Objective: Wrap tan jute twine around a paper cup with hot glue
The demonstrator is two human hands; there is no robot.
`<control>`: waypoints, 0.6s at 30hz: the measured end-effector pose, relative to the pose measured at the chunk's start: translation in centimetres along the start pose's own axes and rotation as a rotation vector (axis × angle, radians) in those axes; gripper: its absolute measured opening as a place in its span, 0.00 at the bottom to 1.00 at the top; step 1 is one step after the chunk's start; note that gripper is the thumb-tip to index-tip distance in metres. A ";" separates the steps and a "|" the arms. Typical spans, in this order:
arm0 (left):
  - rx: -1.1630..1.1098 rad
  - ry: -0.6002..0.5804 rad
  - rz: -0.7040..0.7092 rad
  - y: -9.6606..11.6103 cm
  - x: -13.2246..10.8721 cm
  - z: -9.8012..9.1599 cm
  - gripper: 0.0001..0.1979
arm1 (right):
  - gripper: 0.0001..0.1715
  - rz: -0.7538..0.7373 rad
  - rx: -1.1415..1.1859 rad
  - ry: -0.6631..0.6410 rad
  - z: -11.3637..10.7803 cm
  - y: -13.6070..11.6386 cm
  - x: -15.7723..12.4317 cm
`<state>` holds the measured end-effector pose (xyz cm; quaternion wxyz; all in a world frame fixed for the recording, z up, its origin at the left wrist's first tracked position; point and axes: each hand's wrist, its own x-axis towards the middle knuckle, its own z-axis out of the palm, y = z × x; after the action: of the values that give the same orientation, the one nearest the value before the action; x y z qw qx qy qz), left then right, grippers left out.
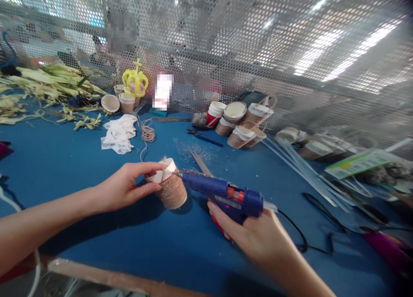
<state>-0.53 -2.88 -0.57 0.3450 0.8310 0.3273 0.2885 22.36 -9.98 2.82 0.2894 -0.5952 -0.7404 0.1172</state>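
My left hand (137, 183) pinches the rim of a paper cup (174, 193) wound in tan twine, tilted above the blue table. My right hand (248, 228) grips a blue hot glue gun (213, 187) with a clear glue stick in its back end. The gun's nozzle points left at the cup's rim, close to or touching it; I cannot tell which. Scissors (201, 162) lie partly hidden behind the gun. A loose coil of twine (147, 131) lies beyond the cup, one strand running toward it.
White cloth (119, 133) and corn husks (48, 84) lie at the left. Wrapped cups (241, 135) are grouped at the back before a perforated metal screen (206, 43). Pliers (204, 137) lie in front of them. Clear glue sticks (303, 172) and a black cord (322, 211) are at the right.
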 end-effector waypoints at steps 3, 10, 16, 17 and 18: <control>0.012 0.010 -0.012 -0.1 0.0 0.1 0.18 | 0.11 0.068 0.050 -0.087 -0.6 -0.3 0.2; 0.011 0.036 0.005 -0.3 -0.1 0.2 0.17 | 0.10 0.161 0.116 -0.140 -0.5 -0.4 -0.2; -0.008 0.039 0.026 -0.4 0.0 0.3 0.17 | 0.09 0.164 0.137 -0.070 -0.1 -1.0 -0.3; -0.008 0.035 0.032 -0.4 0.0 0.2 0.17 | 0.09 0.146 0.134 -0.067 -0.3 -1.0 -0.2; -0.004 0.032 0.033 -0.3 0.0 0.2 0.17 | 0.09 0.127 0.129 -0.064 -0.4 -1.0 0.0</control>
<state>-0.47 -2.77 -0.97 0.3365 0.8309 0.3187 0.3079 21.84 -10.35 3.67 0.2952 -0.6172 -0.7008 0.2019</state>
